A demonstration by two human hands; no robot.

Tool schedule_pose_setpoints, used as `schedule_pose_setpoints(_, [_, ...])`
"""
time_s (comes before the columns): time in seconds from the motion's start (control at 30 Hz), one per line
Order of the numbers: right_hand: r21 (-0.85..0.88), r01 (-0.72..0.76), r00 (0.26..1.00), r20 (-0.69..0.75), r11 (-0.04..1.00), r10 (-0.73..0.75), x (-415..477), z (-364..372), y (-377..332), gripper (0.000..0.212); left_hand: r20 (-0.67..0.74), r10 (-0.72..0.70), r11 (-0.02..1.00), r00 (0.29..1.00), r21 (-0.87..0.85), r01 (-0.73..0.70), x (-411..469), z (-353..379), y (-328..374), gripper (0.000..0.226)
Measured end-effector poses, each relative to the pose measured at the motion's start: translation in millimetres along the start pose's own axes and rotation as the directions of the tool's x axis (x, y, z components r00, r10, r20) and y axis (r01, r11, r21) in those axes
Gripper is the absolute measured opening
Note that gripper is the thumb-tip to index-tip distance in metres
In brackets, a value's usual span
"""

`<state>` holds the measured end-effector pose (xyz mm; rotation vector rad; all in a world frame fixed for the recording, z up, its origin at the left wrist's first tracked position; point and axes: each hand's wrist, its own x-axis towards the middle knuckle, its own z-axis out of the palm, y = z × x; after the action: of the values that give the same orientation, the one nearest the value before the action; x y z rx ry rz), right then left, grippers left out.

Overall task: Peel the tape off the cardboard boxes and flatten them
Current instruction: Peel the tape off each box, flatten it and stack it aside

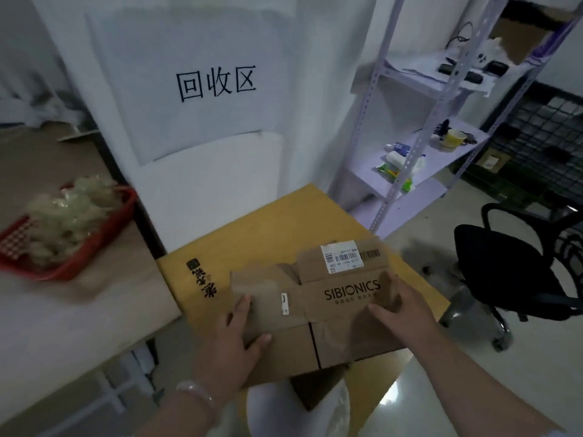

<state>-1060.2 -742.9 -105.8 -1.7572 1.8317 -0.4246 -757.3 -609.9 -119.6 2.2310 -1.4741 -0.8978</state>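
A flattened brown cardboard box [318, 313] printed "SIBIONICS", with a white barcode label on its far flap, lies low in the middle of the view. My left hand [235, 335] grips its left edge, thumb on top. Over on the other side, my right hand [400, 307] holds the right edge with fingers spread across the panel. Under it lies a larger yellow flattened cardboard sheet [252, 234] with black printed characters. A red basket [94, 241] on the left holds a heap of crumpled clear tape [66, 216].
The basket stands on a table [56, 323] at the left. A white wall sign [217, 83] with black characters hangs behind. A pale metal shelf rack [419, 146] with small items stands at the right, and a black office chair [504, 272] beside it.
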Motion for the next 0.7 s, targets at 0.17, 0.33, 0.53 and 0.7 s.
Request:
schedule_pose_setpoints(0.17, [-0.102, 0.121, 0.983, 0.153, 0.987, -0.104, 70.7, 3.7, 17.8, 0.086, -0.081, -0.205, 0.976, 0.976, -0.098, 0.196, -1.5, 43.9, 32.8, 0.082])
schedule_pose_setpoints(0.33, [-0.149, 0.239, 0.95, 0.239, 0.96, -0.199, 110.3, 6.7, 33.3, 0.084, -0.113, -0.304, 0.948, 0.946, -0.132, 0.289, -4.5, 83.3, 56.1, 0.086])
schedule_pose_setpoints(0.53, [-0.309, 0.316, 0.919, 0.334, 0.897, -0.209, 120.4, 12.4, 39.9, 0.076, -0.078, -0.285, 0.955, 0.955, 0.057, 0.29, -13.4, 94.6, 59.1, 0.079])
schedule_pose_setpoints(0.7, [-0.273, 0.582, 0.79, 0.415, 0.766, -0.452, 90.9, 25.7, -5.2, 0.074, -0.26, -0.231, 0.935, 0.938, 0.208, 0.288, -34.2, 70.4, 49.6, 0.067])
